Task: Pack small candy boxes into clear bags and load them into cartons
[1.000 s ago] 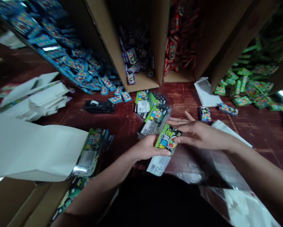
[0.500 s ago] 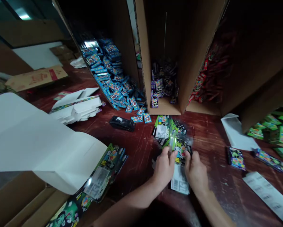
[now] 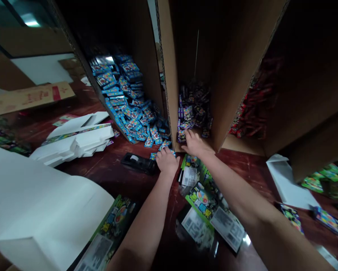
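My left hand (image 3: 167, 162) reaches down onto small blue packets (image 3: 153, 155) lying on the table before the left carton. Its fingers are stretched over them with the thumb apart, and the hand partly hides the packets. My right hand (image 3: 196, 145) is at the mouth of the middle carton, open, its fingertips at a purple packet (image 3: 181, 134) at the front of the pile. Below my right forearm lie printed black-and-green pouches (image 3: 202, 199) with white labels, loosely overlapping. More such pouches (image 3: 189, 176) are just in front of the middle carton.
Upright cardboard cartons hold blue packets (image 3: 132, 113), red packets (image 3: 250, 116) and green packets (image 3: 331, 177). A black tape dispenser (image 3: 137, 163) sits left of my left hand. Folded white card (image 3: 78, 141), a large white sheet (image 3: 58, 203) and another pouch stack (image 3: 109, 226) lie at left.
Both hands have let go of the pouch, which now lies on the table. They have moved forward, the left to the blue packets, the right to the purple ones.
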A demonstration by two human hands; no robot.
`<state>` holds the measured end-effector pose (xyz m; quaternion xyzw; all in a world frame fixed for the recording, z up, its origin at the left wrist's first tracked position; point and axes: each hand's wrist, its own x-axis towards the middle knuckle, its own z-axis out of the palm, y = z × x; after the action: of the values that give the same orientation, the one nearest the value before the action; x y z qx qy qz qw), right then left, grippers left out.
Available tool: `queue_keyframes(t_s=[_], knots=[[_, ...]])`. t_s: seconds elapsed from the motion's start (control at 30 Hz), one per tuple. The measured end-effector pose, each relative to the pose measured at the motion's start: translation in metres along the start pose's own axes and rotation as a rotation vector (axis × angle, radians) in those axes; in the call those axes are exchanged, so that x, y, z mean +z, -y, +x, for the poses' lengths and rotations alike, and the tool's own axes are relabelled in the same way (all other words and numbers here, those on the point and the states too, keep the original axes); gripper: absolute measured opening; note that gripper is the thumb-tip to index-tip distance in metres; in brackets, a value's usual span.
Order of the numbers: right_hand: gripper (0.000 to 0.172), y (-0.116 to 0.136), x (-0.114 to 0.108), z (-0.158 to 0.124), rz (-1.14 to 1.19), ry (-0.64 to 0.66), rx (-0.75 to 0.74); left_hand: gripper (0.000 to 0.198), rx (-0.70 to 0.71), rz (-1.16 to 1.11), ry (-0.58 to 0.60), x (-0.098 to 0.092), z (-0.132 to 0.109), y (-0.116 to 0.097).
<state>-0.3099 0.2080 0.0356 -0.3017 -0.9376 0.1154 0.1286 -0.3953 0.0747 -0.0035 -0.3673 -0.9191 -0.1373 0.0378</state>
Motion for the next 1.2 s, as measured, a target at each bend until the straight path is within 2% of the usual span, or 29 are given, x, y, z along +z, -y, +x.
queue_keyframes(t_s=[0.07,0.17,0.27,0.33,0.43,0.53,0.6,0.67,0.73,0.83,0.93,1.0,1.07,1.1,1.2], knots=[[0.065,-0.006,0.006,0.035,0.018,0.048,-0.030,0.058,0.011,0.045,0.006,0.004,0.001,0.003],[0.045,-0.017,0.009,0.057,0.067,0.107,-0.065,0.046,0.042,0.113,0.039,0.002,-0.002,0.009],[0.039,-0.029,0.004,0.050,0.144,0.152,-0.064,0.036,0.084,0.166,0.088,-0.003,-0.003,0.014],[0.035,-0.037,-0.003,0.032,0.223,0.165,-0.036,0.033,0.129,0.184,0.118,-0.007,-0.007,0.016],[0.034,-0.053,-0.020,-0.020,0.399,0.158,0.008,0.036,0.197,0.193,0.152,-0.014,-0.020,0.020],[0.042,-0.075,-0.038,-0.097,0.621,0.150,0.055,0.041,0.238,0.191,0.166,-0.028,-0.039,0.019],[0.047,-0.091,-0.051,-0.156,0.745,0.115,0.125,0.046,0.327,0.151,0.153,-0.042,-0.053,0.007],[0.052,-0.106,-0.063,-0.213,0.821,0.067,0.222,0.051,0.565,0.030,0.136,-0.055,-0.067,-0.017],[0.053,-0.119,-0.075,-0.267,0.861,0.042,0.324,0.053,0.908,-0.138,0.182,-0.064,-0.086,-0.051],[0.048,-0.130,-0.087,-0.336,0.788,0.051,0.440,0.053,1.352,-0.273,0.406,-0.063,-0.123,-0.103],[0.041,-0.124,-0.086,-0.390,0.595,0.081,0.459,0.047,1.614,-0.220,0.609,-0.048,-0.156,-0.137],[0.040,-0.113,-0.080,-0.416,0.466,0.089,0.484,0.046,1.652,-0.168,0.655,-0.037,-0.170,-0.146],[0.041,-0.103,-0.074,-0.434,0.320,0.055,0.555,0.046,1.583,-0.155,0.663,-0.028,-0.180,-0.150],[0.041,-0.100,-0.073,-0.439,0.253,0.019,0.582,0.055,1.532,-0.163,0.664,-0.024,-0.186,-0.151],[0.040,-0.107,-0.076,-0.439,0.158,-0.147,0.560,0.116,1.467,-0.199,0.671,-0.013,-0.210,-0.157]])
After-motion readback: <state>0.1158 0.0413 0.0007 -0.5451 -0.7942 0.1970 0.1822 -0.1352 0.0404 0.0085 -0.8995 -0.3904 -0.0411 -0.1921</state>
